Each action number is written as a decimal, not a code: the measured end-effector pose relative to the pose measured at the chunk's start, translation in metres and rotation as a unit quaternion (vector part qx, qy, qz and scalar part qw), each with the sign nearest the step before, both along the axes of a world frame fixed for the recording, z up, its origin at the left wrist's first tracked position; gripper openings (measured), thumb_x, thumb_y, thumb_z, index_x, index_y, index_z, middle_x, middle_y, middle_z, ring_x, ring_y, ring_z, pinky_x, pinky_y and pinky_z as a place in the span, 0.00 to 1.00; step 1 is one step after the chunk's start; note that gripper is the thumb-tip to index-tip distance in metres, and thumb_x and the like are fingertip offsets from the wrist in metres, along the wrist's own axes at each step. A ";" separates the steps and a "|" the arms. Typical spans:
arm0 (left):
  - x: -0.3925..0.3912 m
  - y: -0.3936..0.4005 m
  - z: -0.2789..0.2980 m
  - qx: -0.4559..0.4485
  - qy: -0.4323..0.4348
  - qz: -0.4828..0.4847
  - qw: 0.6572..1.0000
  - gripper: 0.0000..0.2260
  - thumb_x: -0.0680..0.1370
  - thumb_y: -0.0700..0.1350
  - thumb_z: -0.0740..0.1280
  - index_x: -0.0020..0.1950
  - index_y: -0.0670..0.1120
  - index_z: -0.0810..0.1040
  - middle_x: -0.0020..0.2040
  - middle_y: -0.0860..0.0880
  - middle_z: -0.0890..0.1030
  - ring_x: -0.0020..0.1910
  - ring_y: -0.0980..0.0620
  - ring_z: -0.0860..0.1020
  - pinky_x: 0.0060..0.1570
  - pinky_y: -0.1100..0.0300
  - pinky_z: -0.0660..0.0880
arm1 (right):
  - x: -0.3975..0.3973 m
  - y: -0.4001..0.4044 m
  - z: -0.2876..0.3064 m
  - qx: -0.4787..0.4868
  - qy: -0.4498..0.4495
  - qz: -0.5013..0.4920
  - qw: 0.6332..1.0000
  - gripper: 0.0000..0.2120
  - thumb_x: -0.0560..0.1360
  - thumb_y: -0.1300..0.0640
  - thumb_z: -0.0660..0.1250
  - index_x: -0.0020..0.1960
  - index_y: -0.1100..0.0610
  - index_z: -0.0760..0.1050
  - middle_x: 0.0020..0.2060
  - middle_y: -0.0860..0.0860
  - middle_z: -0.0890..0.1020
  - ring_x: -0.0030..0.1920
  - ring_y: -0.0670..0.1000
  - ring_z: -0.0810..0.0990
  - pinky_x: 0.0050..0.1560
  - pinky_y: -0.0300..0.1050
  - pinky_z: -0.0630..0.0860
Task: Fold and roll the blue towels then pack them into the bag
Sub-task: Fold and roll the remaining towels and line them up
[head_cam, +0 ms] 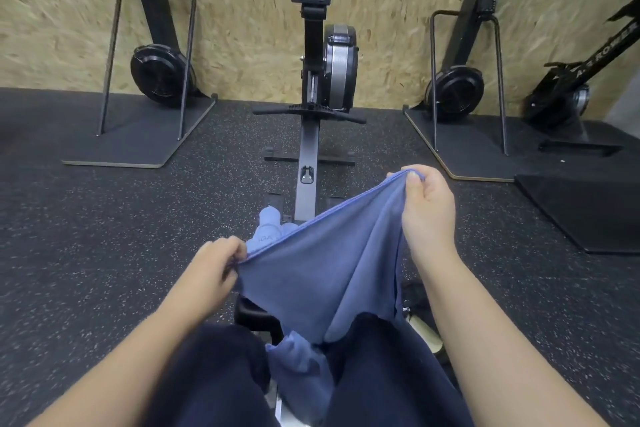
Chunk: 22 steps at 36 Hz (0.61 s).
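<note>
Gym floor (104,253) below; my left hand (211,270) and right hand (427,204) each pinch the blue towel's (325,274) top edge.

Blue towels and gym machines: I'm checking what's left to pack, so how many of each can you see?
Blue towels: 2, one held up, one bundled on the rail
Machines: 4, ski trainers, rower, one at the right edge
Hands: 2, left, right
Total: 8

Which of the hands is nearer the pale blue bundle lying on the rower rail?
Left. The left hand pinches the blue towel edge right beside the bundle; the right hand holds the opposite corner, raised and well off to the side.
</note>
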State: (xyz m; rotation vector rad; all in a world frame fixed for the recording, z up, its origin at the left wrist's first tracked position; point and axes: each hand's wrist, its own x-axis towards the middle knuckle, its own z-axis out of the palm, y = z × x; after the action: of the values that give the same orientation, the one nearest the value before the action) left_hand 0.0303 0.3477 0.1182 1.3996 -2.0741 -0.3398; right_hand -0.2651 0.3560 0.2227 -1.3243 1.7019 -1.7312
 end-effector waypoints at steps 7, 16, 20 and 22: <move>0.015 -0.006 0.010 -0.068 -0.113 -0.015 0.991 0.16 0.64 0.27 0.70 0.44 0.46 0.80 0.41 0.49 0.79 0.40 0.44 0.75 0.43 0.55 0.71 | -0.006 -0.005 -0.006 0.009 0.009 -0.007 1.000 0.11 0.81 0.60 0.55 0.53 0.55 0.76 0.49 0.48 0.83 0.51 0.49 0.79 0.55 0.43 0.72; 0.040 -0.013 0.030 -0.127 -0.187 0.026 0.974 0.10 0.64 0.30 0.74 0.40 0.42 0.81 0.37 0.45 0.79 0.34 0.41 0.76 0.37 0.54 0.74 | -0.009 -0.011 -0.002 0.015 0.003 -0.007 1.000 0.10 0.81 0.59 0.55 0.53 0.56 0.76 0.49 0.51 0.82 0.50 0.51 0.79 0.54 0.47 0.74; 0.055 -0.020 0.040 -0.115 -0.209 0.103 0.966 0.08 0.65 0.32 0.76 0.41 0.40 0.82 0.37 0.43 0.79 0.35 0.42 0.74 0.35 0.49 0.76 | -0.014 -0.014 0.004 0.007 0.008 -0.012 1.000 0.11 0.80 0.62 0.55 0.54 0.58 0.76 0.49 0.50 0.81 0.49 0.49 0.77 0.51 0.43 0.72; 0.054 -0.020 0.051 -0.128 -0.220 0.116 0.960 0.08 0.65 0.32 0.77 0.41 0.39 0.82 0.35 0.41 0.79 0.32 0.40 0.75 0.35 0.48 0.77 | -0.016 -0.016 0.007 -0.004 0.019 -0.017 1.000 0.11 0.80 0.62 0.55 0.53 0.58 0.76 0.49 0.51 0.81 0.48 0.48 0.77 0.51 0.43 0.71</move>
State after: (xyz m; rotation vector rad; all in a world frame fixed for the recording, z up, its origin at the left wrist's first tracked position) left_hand 0.0841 0.3280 0.1694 1.6396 -2.1599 0.3581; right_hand -0.2806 0.3405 0.2297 -1.3475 1.7502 -1.7441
